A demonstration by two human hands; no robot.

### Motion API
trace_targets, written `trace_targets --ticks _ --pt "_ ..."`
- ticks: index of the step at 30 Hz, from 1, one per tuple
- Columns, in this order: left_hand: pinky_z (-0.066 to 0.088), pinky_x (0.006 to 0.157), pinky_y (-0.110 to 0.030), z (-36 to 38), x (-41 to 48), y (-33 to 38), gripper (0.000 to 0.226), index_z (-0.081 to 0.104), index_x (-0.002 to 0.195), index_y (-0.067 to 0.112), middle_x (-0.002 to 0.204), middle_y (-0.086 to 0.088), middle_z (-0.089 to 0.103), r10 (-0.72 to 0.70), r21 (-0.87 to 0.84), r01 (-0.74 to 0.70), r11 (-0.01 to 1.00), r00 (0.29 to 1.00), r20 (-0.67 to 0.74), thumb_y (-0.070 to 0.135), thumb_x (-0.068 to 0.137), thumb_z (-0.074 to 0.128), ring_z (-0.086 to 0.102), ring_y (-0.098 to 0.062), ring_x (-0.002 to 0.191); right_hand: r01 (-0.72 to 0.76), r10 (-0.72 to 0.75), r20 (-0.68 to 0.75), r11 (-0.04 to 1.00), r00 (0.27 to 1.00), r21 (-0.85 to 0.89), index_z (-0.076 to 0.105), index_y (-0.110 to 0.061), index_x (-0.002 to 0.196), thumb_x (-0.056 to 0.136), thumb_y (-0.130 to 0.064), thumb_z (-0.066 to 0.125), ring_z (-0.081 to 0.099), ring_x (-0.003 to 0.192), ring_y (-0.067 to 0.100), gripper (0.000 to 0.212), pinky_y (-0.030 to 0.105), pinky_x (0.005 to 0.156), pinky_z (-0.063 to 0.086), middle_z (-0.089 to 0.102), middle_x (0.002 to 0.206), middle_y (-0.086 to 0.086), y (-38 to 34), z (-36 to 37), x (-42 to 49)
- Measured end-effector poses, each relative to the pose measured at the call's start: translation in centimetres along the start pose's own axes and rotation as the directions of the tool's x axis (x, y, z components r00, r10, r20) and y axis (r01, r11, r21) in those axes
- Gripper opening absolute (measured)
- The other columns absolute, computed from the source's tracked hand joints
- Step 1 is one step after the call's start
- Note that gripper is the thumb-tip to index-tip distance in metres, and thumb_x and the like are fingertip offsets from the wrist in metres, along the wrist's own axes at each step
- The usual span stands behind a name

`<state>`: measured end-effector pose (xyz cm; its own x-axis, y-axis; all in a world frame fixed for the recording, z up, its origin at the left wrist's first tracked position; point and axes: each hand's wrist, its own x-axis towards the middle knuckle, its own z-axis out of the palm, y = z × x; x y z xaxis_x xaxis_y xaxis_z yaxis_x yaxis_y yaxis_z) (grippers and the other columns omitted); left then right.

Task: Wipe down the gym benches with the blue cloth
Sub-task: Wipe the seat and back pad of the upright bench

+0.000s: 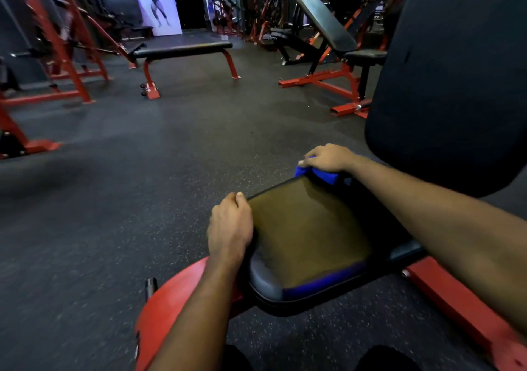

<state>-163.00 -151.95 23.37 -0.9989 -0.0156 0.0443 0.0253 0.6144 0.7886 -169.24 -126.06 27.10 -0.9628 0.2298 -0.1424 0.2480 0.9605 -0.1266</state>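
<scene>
A padded bench seat (310, 242) on a red frame lies just below me, its raised black backrest (450, 85) at the right. My right hand (328, 158) grips the blue cloth (316, 173) at the seat's far edge, fingers curled over it. My left hand (229, 225) rests at the seat's left edge with its fingers curled round the side of the pad. Most of the cloth is hidden under my right hand.
A flat bench (182, 49) with red legs stands across the dark rubber floor (142, 185). An incline bench (330, 31) on a red base is at the back right. Red racks (60, 42) line the left side. A red frame beam (470, 310) runs at lower right.
</scene>
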Motion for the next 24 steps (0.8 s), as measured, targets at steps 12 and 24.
trace_targets --ticks 12,24 --pt "0.043 0.088 -0.044 -1.0 -1.6 -0.1 0.043 0.064 0.109 0.011 0.111 -0.023 0.064 0.034 0.086 -0.020 0.996 0.987 -0.160 0.037 0.102 0.031 0.058 -0.042 0.105 0.147 -0.147 -0.011 0.988 0.989 -0.040 0.060 -0.039 0.128 0.090 -0.070 0.042 0.046 0.133 0.028 0.052 0.039 0.105 0.035 0.054 0.143 0.000 -5.4 1.1 -3.0" --pt "0.045 0.096 -0.042 -6.3 -1.8 -10.5 0.060 0.066 0.112 0.008 0.117 -0.024 0.063 -0.062 0.228 0.062 0.972 0.998 -0.007 0.048 0.102 0.023 0.058 -0.039 0.110 0.126 -0.127 -0.047 0.991 0.991 -0.037 0.060 -0.035 0.129 0.095 -0.063 0.036 0.049 0.131 0.029 0.050 0.041 0.104 0.037 0.055 0.142 0.004 -9.2 2.6 -3.8"
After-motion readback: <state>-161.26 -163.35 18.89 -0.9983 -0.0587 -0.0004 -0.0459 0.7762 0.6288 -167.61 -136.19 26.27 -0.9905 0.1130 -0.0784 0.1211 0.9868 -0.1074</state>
